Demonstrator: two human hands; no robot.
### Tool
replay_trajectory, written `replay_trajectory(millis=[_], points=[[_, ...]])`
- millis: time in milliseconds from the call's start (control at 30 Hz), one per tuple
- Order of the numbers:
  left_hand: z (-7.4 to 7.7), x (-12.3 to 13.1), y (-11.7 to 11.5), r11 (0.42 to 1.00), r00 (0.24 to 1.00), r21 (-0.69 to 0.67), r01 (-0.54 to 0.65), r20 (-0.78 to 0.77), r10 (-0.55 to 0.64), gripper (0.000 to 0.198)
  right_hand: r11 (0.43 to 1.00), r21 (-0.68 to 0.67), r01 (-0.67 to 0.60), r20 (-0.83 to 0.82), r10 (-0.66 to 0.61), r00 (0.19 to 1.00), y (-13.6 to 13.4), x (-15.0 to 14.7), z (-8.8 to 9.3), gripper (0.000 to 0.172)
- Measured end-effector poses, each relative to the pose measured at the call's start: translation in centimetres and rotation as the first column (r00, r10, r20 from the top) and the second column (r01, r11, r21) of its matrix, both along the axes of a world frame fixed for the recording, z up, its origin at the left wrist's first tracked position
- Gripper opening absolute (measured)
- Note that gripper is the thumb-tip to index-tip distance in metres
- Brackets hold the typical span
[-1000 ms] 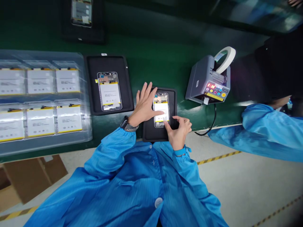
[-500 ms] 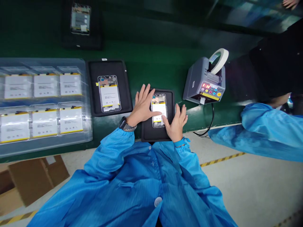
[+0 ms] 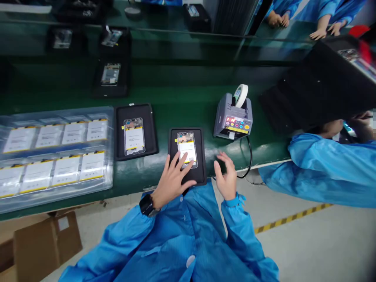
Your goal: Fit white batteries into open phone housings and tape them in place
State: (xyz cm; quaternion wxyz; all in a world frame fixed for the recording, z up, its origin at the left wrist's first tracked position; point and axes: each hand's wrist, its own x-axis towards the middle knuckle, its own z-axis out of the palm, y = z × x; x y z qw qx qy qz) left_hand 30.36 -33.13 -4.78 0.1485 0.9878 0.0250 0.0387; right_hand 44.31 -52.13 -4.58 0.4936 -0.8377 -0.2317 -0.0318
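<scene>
In front of me an opened phone body (image 3: 186,138) lies in a black tray (image 3: 201,172), with a white battery (image 3: 187,149) seated in it. Over its lower part spreads my left hand (image 3: 173,178), fingers apart, a dark watch at the wrist. Whether the fingertips touch the battery or hover just above it I cannot tell. My right hand (image 3: 226,178) is off to the right of the tray, by the table edge, with its fingers apart and nothing in them. A second phone body (image 3: 134,135) with a battery sits in another black tray (image 3: 152,147) to the left.
Clear plastic trays (image 3: 109,168) of batteries fill the left side. A tape dispenser (image 3: 233,119) with a white roll stands right, its cable hanging over the edge. Further trays (image 3: 110,92) lie behind. At right is a co-worker's blue sleeve (image 3: 331,168); more people's hands (image 3: 323,33) show across.
My left hand has slid down to the phone's lower part. My right hand has moved off the battery to the right, away from the tray. The view has tilted upward.
</scene>
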Motion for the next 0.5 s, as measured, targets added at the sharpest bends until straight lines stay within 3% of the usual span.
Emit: replay_trajectory(millis=[100,233,333,433,500], points=[[-0.5,-0.4,-0.6,0.997,1.0,0.072,0.01,-0.01,-0.009,0.105,0.999,0.015,-0.033,-0.035,0.034,0.999,-1.6,-1.0,-0.6,0.021],[-1.2,1.6,0.3,0.988,0.998,0.135,-0.07,0.013,0.069,0.091,0.995,0.099,-0.002,-0.105,0.013,0.994,-1.7,-1.8,-1.0,0.02],[-1.4,6.9,3.8,0.971,0.981,0.142,-0.193,0.043,0.189,0.087,0.985,0.17,0.001,-0.168,0.028,0.985,-2.3,-1.8,0.7,0.021],[-0.6,14.8,10.0,0.962,0.972,0.139,-0.233,-0.004,0.236,0.09,0.983,0.184,0.025,-0.196,0.012,0.981,-4.7,-0.7,3.9,0.025],[0.4,20.3,14.8,0.969,0.971,0.126,-0.213,-0.087,0.224,0.093,0.978,0.183,0.101,-0.157,-0.072,0.985,-7.3,1.4,6.3,0.027]])
